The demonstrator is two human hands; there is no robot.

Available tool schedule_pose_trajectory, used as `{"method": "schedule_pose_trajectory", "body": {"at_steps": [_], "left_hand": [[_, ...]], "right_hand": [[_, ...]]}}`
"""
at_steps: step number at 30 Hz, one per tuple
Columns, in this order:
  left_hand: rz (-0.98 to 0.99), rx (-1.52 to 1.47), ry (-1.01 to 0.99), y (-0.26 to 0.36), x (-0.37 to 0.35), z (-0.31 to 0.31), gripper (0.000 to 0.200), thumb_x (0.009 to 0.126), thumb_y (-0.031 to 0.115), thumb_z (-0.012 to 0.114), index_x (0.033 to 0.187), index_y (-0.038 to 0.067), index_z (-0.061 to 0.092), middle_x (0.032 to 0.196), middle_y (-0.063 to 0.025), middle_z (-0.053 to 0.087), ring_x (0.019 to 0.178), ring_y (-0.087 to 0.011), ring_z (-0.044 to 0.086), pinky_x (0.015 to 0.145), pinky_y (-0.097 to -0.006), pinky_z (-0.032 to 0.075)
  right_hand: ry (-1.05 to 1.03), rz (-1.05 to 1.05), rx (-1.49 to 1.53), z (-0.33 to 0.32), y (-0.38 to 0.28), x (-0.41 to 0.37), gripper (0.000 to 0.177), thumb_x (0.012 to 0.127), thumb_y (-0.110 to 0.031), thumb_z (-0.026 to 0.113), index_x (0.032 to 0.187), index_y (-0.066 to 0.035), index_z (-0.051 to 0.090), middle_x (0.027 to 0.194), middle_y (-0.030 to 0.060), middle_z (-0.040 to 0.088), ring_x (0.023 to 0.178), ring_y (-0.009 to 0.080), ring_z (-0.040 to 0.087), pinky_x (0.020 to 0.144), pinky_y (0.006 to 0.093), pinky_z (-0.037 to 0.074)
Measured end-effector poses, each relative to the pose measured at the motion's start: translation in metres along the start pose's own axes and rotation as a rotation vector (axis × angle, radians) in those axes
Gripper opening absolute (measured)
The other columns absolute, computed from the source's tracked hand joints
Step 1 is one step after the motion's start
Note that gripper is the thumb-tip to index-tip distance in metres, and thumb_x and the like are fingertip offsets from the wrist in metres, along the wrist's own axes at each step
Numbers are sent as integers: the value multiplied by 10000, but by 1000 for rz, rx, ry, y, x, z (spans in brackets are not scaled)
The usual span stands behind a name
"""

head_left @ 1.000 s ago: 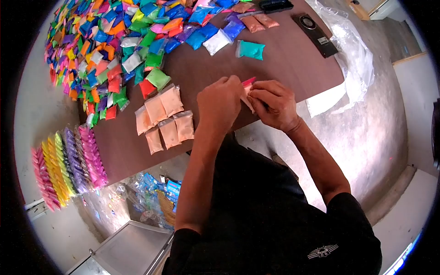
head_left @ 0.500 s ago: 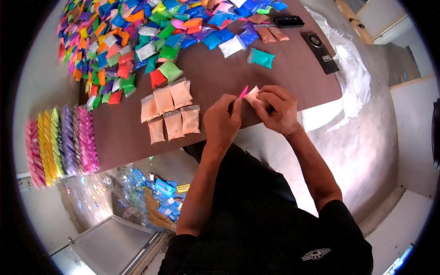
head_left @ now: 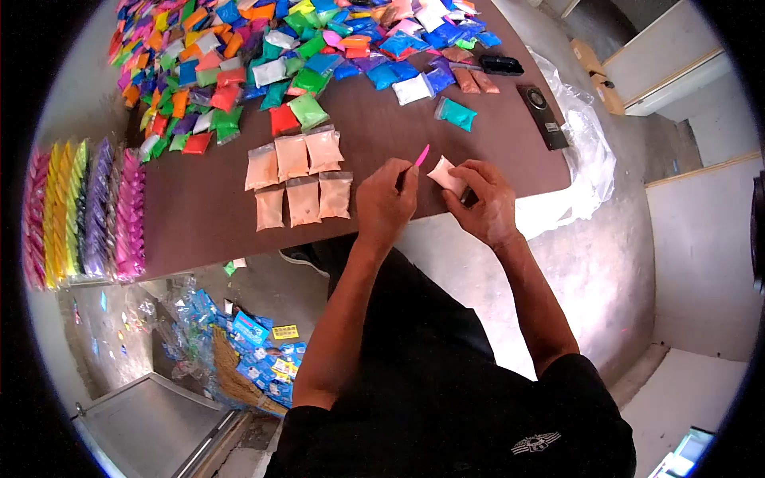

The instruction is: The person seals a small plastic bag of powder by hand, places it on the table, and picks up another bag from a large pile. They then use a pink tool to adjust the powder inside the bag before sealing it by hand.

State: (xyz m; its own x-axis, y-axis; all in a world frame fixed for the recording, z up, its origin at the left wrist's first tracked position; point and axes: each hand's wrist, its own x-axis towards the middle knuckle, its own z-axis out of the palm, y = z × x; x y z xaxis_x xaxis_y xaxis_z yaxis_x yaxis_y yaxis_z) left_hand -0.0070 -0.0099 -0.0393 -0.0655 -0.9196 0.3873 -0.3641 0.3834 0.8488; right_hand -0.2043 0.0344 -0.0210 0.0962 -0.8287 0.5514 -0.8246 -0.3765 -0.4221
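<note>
My left hand is closed around a small pink plastic knife, its pointed blade sticking up past my fingers. In my right hand a small peach-coloured packet is pinched between thumb and fingers, with one end facing the knife. A narrow gap separates blade and packet. To the left of my hands, two rows of similar peach packets lie flat on the brown table. Whether the held packet is cut cannot be made out.
A large heap of colourful packets covers the table's far left. Bundled coloured strips stand at the left edge. A black device with a round dial and a black tray lie right. A straw broom is on the floor.
The knife and the packet, close together before, are now slightly apart. My right fingers have opened up a little around the packet, showing more of it. The whole view has shifted slightly.
</note>
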Motion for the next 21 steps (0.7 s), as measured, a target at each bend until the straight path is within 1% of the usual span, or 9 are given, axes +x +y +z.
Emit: {"method": "schedule_pose_trajectory", "body": {"at_steps": [1, 3, 7, 8, 10, 12, 17, 20, 21], "left_hand": [[-4, -11, 9, -1, -1, -1, 112, 970, 130, 724, 945, 34, 672, 836, -172, 709, 742, -359, 712, 649, -413, 541], [1, -4, 0, -3, -1, -2, 128, 989, 139, 726, 987, 13, 707, 789, -133, 719, 648, -205, 682, 616, -337, 527], [-8, -60, 34, -6, -2, -4, 129, 988, 141, 731, 989, 14, 707, 776, -117, 711, 637, -179, 658, 602, -329, 514], [-27, -80, 28, -6, -2, -5, 126, 988, 138, 731, 987, 15, 707, 779, -113, 712, 641, -172, 657, 601, -324, 511], [-46, -104, 25, -4, -1, -6, 122, 988, 135, 731, 985, 15, 708, 782, -108, 713, 645, -165, 656, 599, -319, 509], [-62, -130, 4, -2, -2, -7, 107, 965, 130, 733, 940, 35, 690, 830, -164, 715, 711, -332, 714, 629, -394, 539], [2, -84, -74, 2, -4, -8, 91, 946, 127, 739, 929, 43, 708, 865, -147, 720, 731, -339, 715, 646, -410, 551], [72, 12, -95, -1, -7, -4, 91, 936, 129, 755, 949, 44, 726, 897, -136, 737, 760, -322, 730, 662, -393, 566], [104, 65, -95, -1, -7, -5, 102, 932, 131, 768, 971, 40, 740, 921, -132, 753, 779, -304, 744, 670, -370, 576]], "right_hand": [[8, 1, -16, -2, -2, 1, 318, 791, -127, 857, 1086, -83, 747, 1092, 142, 730, 930, 341, 726, 796, 434, 604], [-8, 70, 28, -2, -6, 2, 273, 841, -113, 819, 1100, -71, 743, 1055, 146, 737, 894, 326, 731, 770, 418, 604], [8, 345, 287, 2, -14, 5, 150, 976, -91, 702, 1105, -24, 739, 953, 164, 748, 785, 277, 736, 694, 365, 586], [3, 340, 280, 4, -13, 5, 150, 976, -91, 702, 1105, -24, 739, 953, 164, 748, 785, 277, 736, 694, 365, 586], [-24, 362, 269, 9, -7, 5, 229, 1052, -163, 654, 1138, 32, 739, 925, 94, 744, 787, 114, 659, 693, 296, 548], [-31, 377, 230, 13, -4, 6, 228, 1049, -163, 657, 1131, 31, 744, 932, 98, 747, 787, 117, 661, 691, 297, 547], [-2, 358, 169, 18, -5, 6, 197, 1035, -137, 667, 1112, 23, 754, 908, 111, 744, 764, 137, 662, 678, 304, 537], [106, 222, 136, 27, 2, 1, 172, 1016, -116, 685, 1096, 18, 755, 877, 122, 730, 741, 160, 664, 667, 314, 533], [115, 265, 164, 26, -3, 3, 136, 993, -88, 691, 1073, 0, 756, 895, 145, 736, 754, 224, 697, 670, 353, 550]]}}
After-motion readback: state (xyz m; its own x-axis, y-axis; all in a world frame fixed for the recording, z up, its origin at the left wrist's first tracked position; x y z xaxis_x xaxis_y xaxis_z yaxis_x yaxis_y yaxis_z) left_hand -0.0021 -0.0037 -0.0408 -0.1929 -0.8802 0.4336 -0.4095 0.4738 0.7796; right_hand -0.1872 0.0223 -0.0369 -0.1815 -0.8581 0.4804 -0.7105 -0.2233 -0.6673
